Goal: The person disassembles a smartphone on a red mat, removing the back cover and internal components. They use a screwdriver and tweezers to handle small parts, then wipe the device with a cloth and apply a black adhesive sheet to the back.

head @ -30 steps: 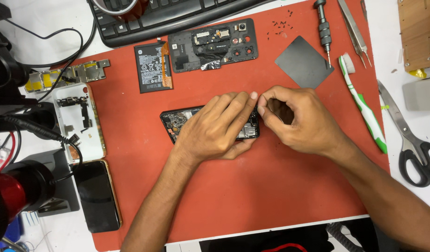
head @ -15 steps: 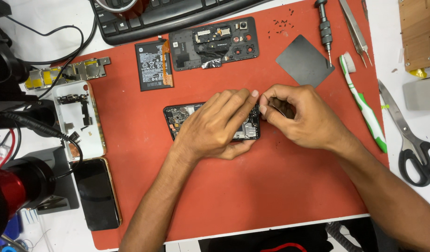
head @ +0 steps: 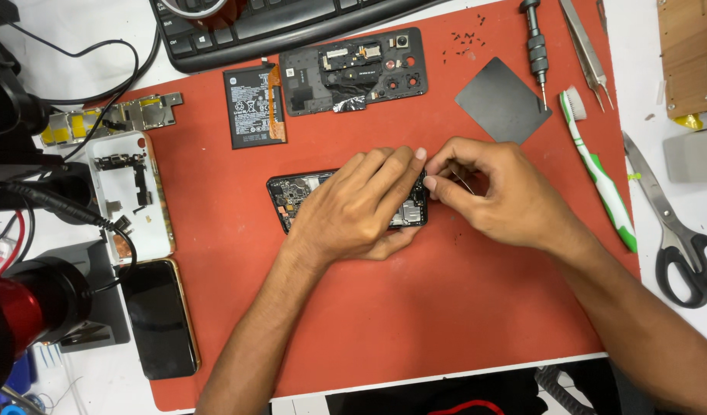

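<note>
Two hands on one opened phone

Both at work mid-mat, on the red rubber work mat (head: 415, 323). Left hand (head: 361, 211) laid flat across the opened black phone body with its circuit board bare (head: 292, 196), fingers spread and pressing down, likely to keep it from sliding; nothing gripped, only pinned. Right hand (head: 495, 192) just beside it, thumb and forefinger pinched shut on a thin metal tool (head: 462, 181), probably tweezers, tip aimed at the phone's right edge where the left fingertips (head: 416, 156) meet it. Whether any small part sits in that tip: cannot tell.

Nearer the left edge, a dark-screened phone with a gold rim (head: 160, 319) and a white phone frame (head: 132, 196), parked off to the side. To the right, a green-and-white toothbrush (head: 603, 180) and black-handled scissors (head: 672, 230), within easy reach of the working hand.

Farther up, a black rectangular battery (head: 253, 106), a black inner cover plate with camera holes (head: 357, 69), a grey square sheet (head: 501, 100), loose tiny screws (head: 465, 38) kept together, a precision screwdriver (head: 536, 46), steel tweezers (head: 587, 50). Farthest, a black keyboard (head: 292, 23).
</note>
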